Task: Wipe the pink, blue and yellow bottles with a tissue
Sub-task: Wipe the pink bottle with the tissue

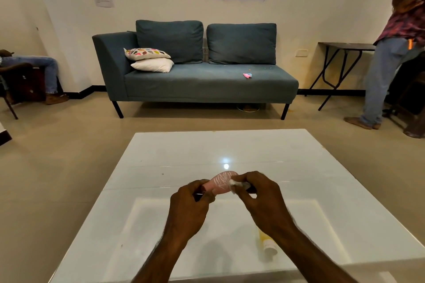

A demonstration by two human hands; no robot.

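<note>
The pink bottle [220, 183] with white line markings is held above the white table [230, 151]. My left hand [190, 202] grips its lower end. Pinched in my right hand [257, 193] is a small white tissue [232, 182], pressed against the bottle's right side. A yellow bottle [268, 244] with a white cap lies on the table under my right forearm, partly hidden. No blue bottle shows in this view.
A blue-grey sofa [207, 80] with cushions stands beyond the table, a small pink and blue object [248, 75] on its seat. A person stands at the right by a folding table [345, 47]. Another person sits at the far left.
</note>
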